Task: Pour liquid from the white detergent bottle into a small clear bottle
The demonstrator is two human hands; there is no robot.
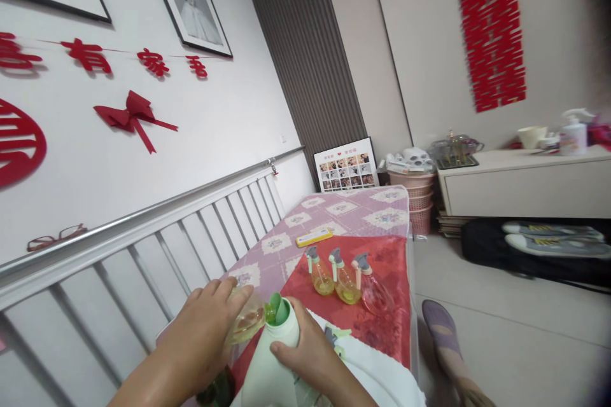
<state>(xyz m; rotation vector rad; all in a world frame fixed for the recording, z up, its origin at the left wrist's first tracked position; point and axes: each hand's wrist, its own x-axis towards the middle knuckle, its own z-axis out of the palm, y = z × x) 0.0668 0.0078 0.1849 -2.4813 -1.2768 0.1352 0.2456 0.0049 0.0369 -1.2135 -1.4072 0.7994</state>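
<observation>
My left hand (203, 331) is closed around a small clear bottle (248, 323) with yellowish liquid in it, held low over the bed. My right hand (308, 353) grips a large white jug (274, 362) with a green spout (279, 310), tilted so the spout meets the small bottle's mouth. Beyond them, three small spray bottles (344, 276) stand in a row on a red cloth (382, 280); two hold yellow liquid, and the third is pink.
The bed (334, 210) has a pink patterned cover and a yellow flat box (314, 237). A grey rail headboard (143, 229) runs along the left wall, glasses (55, 236) on it. My slippered foot (442, 327) rests on the floor. A white cabinet (525, 184) and pink baskets (417, 200) stand behind.
</observation>
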